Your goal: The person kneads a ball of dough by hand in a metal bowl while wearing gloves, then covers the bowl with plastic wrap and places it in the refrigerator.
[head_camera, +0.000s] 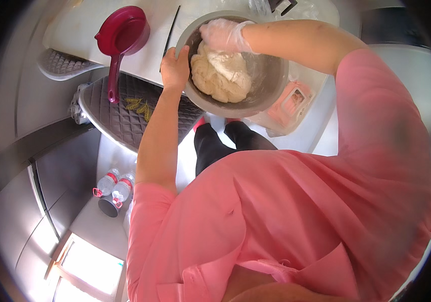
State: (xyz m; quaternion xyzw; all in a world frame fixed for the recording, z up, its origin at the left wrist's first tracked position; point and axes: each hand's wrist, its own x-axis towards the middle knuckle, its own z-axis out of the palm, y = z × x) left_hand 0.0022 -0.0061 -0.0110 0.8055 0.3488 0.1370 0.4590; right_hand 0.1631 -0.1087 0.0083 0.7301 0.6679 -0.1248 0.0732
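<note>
A large round metal bowl [275, 81] stands before me at the table's edge. Inside it lies a thick lump of pale dough [219, 79], dusted with dry flour on its upper side. My left hand [175, 69] is bare and grips the bowl's left rim, thumb on top. Reaching in from the right, my right hand [223, 34] wears a clear plastic glove. Its curled fingers are at the dough's far end, and their tips are partly hidden by the hand and dough.
A dark red plastic ladle [126, 34] lies left of the bowl, its handle over a quilted chair seat [124, 102]. A thin black stick [172, 34] is between them. Right of the bowl is a pink wipes pack [291, 102]. Plastic bottles [123, 187] stand on the floor, lower left.
</note>
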